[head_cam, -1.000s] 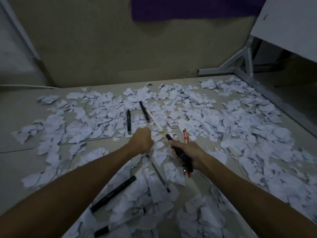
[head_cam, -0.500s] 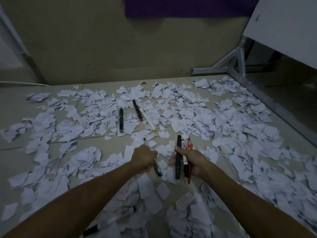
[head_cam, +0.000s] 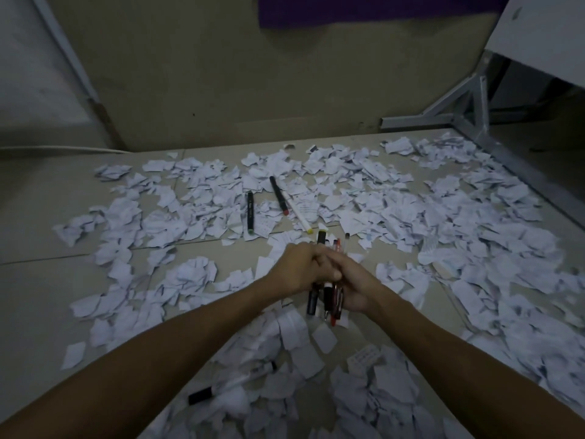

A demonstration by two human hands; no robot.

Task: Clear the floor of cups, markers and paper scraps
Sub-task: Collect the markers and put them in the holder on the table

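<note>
While both your left hand [head_cam: 300, 266] and right hand [head_cam: 354, 286] are gripping the pen bundle [head_cam: 326, 299], three markers [head_cam: 278, 195] are lying ahead-left, nearer your left, pointing lengthwise away.

Both bare forearms reach forward from the lower corners and converge at a bundle of pens and markers [head_cam: 326, 299], held upright above the floor. The right hand [head_cam: 351, 285] wraps the bundle from its right side, fingers curled round the shafts, wrist bent slightly inward. The left hand [head_cam: 299, 267] closes over the bundle from the left, knuckles up, its fingers overlapping the right hand's fingers. The two hands touch each other at the bundle's middle; the pen ends stick out above and below them.
</note>
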